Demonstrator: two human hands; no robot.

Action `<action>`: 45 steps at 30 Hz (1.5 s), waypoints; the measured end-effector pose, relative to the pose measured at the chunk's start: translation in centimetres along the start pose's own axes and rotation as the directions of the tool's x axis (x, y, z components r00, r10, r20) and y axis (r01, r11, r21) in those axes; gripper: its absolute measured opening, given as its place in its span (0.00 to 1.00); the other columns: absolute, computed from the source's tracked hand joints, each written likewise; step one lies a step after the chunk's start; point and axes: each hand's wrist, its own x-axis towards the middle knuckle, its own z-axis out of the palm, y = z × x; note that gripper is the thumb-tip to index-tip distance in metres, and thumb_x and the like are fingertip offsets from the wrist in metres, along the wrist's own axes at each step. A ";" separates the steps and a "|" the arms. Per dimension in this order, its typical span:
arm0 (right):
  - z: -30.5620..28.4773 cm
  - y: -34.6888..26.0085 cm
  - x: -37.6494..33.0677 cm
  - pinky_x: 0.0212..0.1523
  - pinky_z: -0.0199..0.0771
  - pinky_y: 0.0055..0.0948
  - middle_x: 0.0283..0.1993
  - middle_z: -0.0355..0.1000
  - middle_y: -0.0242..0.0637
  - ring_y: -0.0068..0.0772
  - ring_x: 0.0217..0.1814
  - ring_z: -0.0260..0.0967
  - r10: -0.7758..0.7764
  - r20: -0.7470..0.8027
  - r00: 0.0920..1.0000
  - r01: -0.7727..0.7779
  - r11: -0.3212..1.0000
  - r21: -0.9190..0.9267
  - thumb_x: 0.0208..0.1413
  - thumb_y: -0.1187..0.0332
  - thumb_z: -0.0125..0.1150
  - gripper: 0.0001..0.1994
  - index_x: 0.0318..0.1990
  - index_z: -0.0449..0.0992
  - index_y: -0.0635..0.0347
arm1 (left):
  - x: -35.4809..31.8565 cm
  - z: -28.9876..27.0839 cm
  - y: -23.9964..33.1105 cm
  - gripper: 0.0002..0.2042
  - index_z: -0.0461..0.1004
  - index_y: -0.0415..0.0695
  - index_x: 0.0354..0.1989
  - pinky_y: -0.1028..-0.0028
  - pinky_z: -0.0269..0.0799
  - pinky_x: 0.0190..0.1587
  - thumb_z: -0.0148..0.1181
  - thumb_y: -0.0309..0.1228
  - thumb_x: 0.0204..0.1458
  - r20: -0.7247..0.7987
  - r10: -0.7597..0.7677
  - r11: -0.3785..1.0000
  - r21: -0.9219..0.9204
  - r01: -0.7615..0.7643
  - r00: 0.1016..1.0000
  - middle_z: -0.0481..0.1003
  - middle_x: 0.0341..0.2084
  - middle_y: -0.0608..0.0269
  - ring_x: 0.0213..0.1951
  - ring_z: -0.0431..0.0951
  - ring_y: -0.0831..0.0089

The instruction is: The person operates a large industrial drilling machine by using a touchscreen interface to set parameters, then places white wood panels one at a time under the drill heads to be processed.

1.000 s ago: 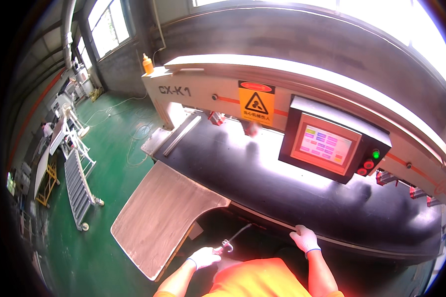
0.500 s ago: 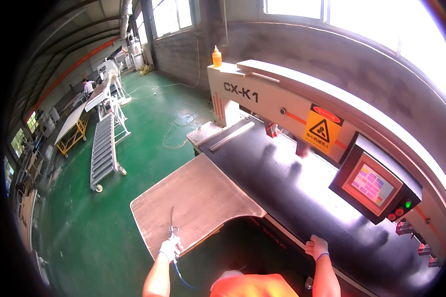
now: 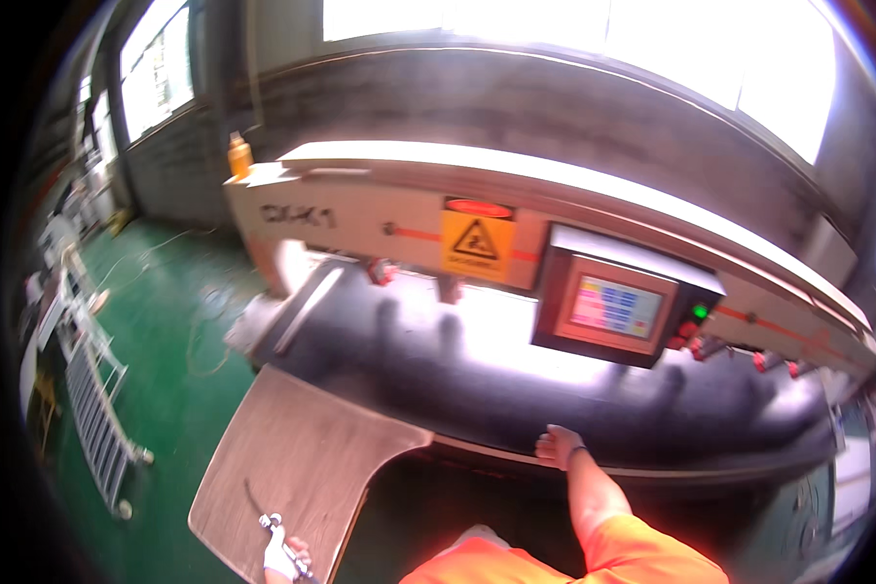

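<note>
My left hand (image 3: 282,562), in a white glove, is closed round an air blow gun (image 3: 271,526) with a thin curved nozzle. It is over the brown wood-coloured board (image 3: 302,438), which lies at the left front corner of the machine's black table (image 3: 496,399). The board has a concave curved edge on my side. My right hand (image 3: 560,448) is over the front edge of the black table, fingers loosely curled, with nothing visible in them; some blur covers it. Whether it touches the table, I cannot tell.
A long machine beam (image 3: 360,209) spans the table, carrying a warning sign (image 3: 477,243) and a control screen (image 3: 613,307). An orange bottle (image 3: 239,156) stands on its left end. A wheeled roller stand (image 3: 97,419) is on the green floor (image 3: 180,389) at left.
My view has swung right, so the machine and board appear further left. My right hand still hovers by the table edge; my left hand keeps the air blow gun over the board.
</note>
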 end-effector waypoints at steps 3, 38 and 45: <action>-0.4 -0.8 -1.7 0.22 0.53 0.32 0.19 0.49 0.22 0.26 0.18 0.49 0.026 0.182 0.983 -0.039 0.997 0.066 0.72 0.51 0.46 0.24 0.20 0.55 0.41 | -0.5 3.2 1.2 0.22 0.68 0.52 0.55 0.62 0.68 0.48 0.59 0.54 0.64 -0.158 0.021 0.987 0.163 0.006 0.987 0.75 0.47 0.63 0.47 0.71 0.64; -0.3 -0.2 -1.1 0.22 0.53 0.34 0.17 0.46 0.20 0.26 0.15 0.44 -0.010 -0.019 1.000 0.010 1.000 -0.022 0.71 0.49 0.46 0.25 0.19 0.53 0.39 | 0.5 3.3 2.9 0.25 0.75 0.45 0.27 0.60 0.67 0.24 0.63 0.57 0.60 -0.034 -0.084 0.993 0.075 0.086 0.996 0.77 0.25 0.49 0.19 0.71 0.60; 0.8 0.3 -1.4 0.22 0.38 0.33 0.16 0.41 0.21 0.25 0.15 0.37 -0.045 -0.050 0.998 0.045 0.999 -0.013 0.71 0.50 0.46 0.26 0.18 0.50 0.39 | -0.5 4.5 2.1 0.26 0.73 0.44 0.23 0.61 0.66 0.21 0.63 0.56 0.61 -0.130 -0.004 0.994 0.105 0.018 0.991 0.76 0.23 0.49 0.17 0.71 0.60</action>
